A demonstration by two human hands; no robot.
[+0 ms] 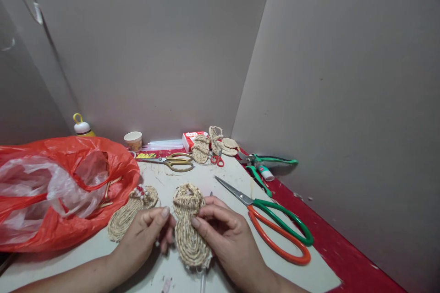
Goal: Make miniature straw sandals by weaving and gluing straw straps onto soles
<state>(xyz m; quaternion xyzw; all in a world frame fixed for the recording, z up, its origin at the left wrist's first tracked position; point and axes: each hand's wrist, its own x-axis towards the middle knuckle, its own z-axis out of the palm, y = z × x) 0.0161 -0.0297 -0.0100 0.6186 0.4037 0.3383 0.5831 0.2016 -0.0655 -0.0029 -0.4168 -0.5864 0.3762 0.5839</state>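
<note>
A small woven straw slipper (pixel 192 233), with a braided band across its top end, stands upright at the middle of the table. My right hand (pixel 223 229) grips its right edge, thumb in front and fingers behind. Just left of it is my left hand (pixel 147 226), thumb and forefinger drawn together; whatever they may pinch is too small to make out. Partly behind that hand lies a second straw slipper (pixel 120 217) with red and white beads on its band. A thin clear rod (pixel 202 280) shows below the held slipper.
Large scissors (pixel 280 229) with green and orange handles lie at right. Brass-handled scissors (pixel 178 163), small red scissors (pixel 217 160), more straw pieces (pixel 200 149), a paper cup (pixel 133 140) and green-handled pliers (pixel 256 165) line the back. A red plastic bag (pixel 68 233) bulges at left.
</note>
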